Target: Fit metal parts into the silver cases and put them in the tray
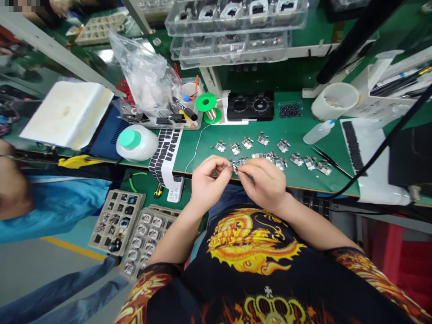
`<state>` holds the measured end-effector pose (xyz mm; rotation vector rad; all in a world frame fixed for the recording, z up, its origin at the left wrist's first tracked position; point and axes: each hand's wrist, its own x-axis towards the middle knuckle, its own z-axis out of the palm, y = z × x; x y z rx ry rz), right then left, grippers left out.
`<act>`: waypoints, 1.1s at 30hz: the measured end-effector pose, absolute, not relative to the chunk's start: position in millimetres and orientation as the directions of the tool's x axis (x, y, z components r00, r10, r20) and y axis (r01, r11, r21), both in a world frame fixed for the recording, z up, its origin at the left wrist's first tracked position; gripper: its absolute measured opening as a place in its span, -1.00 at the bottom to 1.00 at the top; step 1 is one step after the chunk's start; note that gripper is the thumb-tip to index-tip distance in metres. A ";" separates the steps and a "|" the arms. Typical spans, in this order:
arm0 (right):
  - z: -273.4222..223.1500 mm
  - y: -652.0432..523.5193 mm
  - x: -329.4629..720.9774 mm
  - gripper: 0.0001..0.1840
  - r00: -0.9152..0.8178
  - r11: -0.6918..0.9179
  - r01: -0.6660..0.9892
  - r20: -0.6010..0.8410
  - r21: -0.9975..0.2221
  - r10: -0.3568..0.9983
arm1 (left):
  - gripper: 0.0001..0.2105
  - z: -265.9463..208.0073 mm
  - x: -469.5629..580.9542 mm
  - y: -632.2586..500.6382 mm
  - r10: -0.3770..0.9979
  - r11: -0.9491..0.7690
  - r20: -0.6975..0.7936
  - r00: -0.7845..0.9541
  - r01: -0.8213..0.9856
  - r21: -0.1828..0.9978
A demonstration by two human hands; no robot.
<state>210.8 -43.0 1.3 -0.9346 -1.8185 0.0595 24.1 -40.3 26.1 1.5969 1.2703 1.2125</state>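
Two hands pinch one small metal part (235, 167) at the bench's near edge: left hand (207, 182) and right hand (265, 182) closed on it. About thirteen like parts (283, 146) lie in two rows behind; tweezers (329, 160) rightward.

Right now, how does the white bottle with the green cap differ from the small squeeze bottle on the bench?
The green-capped bottle is squat, wide and opaque white; the squeeze bottle is slim and translucent. The first sits at the bench's left, near the left hand; the second lies tipped over, right of the right hand. Both are plastic.
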 end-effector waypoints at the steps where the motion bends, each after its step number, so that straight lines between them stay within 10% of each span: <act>1: 0.5 -43.2 210.2 -0.83 -0.157 0.697 0.576 0.779 -0.427 0.607 | -0.91 26.9 24.4 -40.6 0.972 -0.236 0.230 0.056 0.278 0.931; 9: -8.2 -41.7 207.4 -0.80 -0.204 0.711 0.608 0.796 -0.353 0.570 | -0.86 27.0 30.1 -39.5 0.928 -0.344 0.373 0.014 0.419 0.840; 33: -3.0 -43.6 204.5 -0.81 -0.262 0.751 0.563 0.787 -0.345 0.558 | -0.93 11.1 22.7 -31.0 0.986 -0.151 0.153 -0.064 0.033 0.988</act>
